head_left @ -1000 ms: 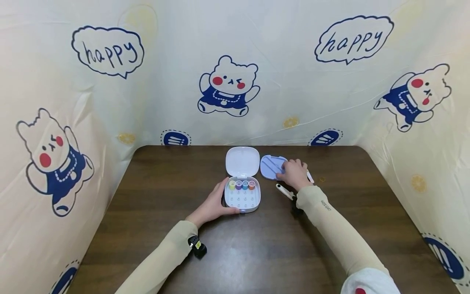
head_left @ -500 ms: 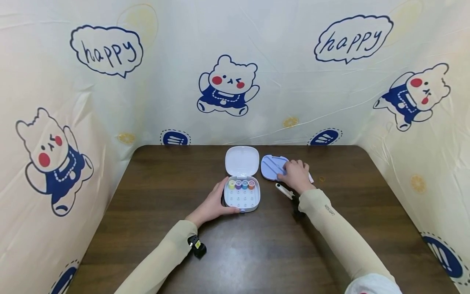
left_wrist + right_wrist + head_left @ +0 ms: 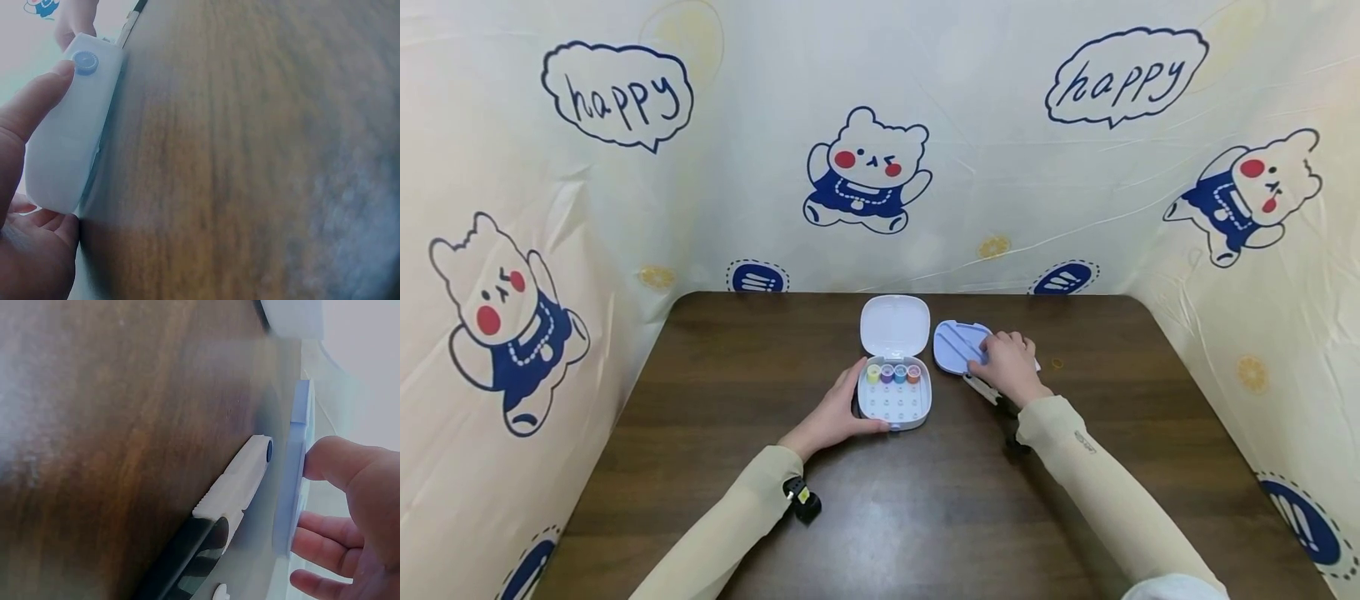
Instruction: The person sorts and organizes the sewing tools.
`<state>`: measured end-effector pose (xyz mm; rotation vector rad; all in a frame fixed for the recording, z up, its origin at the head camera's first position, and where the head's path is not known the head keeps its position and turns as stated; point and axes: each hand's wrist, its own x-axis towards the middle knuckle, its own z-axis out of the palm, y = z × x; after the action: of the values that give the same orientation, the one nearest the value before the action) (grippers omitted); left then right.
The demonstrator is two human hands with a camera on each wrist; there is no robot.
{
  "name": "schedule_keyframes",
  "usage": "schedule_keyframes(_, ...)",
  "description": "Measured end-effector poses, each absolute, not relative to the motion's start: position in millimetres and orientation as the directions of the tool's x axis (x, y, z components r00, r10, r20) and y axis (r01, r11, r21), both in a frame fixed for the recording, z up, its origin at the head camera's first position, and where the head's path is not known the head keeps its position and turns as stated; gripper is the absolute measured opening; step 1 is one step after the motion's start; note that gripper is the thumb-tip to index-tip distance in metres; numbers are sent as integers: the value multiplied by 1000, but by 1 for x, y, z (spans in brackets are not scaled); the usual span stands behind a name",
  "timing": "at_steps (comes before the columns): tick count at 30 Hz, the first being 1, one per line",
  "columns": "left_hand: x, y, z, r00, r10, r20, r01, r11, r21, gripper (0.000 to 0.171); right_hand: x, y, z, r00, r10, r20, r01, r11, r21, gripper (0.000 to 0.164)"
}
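Observation:
A white box [image 3: 895,417] stands with its lid [image 3: 895,325] swung back. Inside, several small coloured spools [image 3: 887,375] form the back row, with short bare pegs in front. My left hand [image 3: 831,421] holds the box at its left side, thumb at the front beside the round clasp [image 3: 85,62]. To the right, my right hand [image 3: 1011,367] pinches a light-blue grooved tray [image 3: 955,346] by its right part, thumb and fingers at its rim in the right wrist view. Under the tray's near edge lies a tool with a white ridged end [image 3: 240,472] and black handle [image 3: 181,562].
A small yellow ring [image 3: 1057,364] lies on the brown wooden table [image 3: 895,517], right of my right hand. A small white piece [image 3: 220,592] shows beside the black handle. A printed cloth [image 3: 985,167] rises behind and at both sides of the table.
My right hand has shifted slightly right and nearer to me, bringing the blue tray along until it overlaps the tool's white end. My left hand stays on the box.

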<state>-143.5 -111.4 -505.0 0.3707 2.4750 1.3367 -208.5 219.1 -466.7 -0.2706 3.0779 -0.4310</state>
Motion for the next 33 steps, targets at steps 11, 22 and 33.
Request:
schedule_keyframes(11, -146, -111, -501, -921, 368, -129, 94, 531, 842, 127, -196, 225, -463, -986, -165, -13, -153, 938, -312, 47)
schedule_keyframes(22, -145, -112, -501, -920, 370, -126, 98, 530, 842, 127, -181, 228, -465, -984, -172, 51, -179, 935, -307, 45)
schedule_keyframes(33, -142, -112, -501, -921, 366, -133, 90, 533, 842, 127, -166, 225, -460, -978, -196, 75, -210, 927, -310, 43)
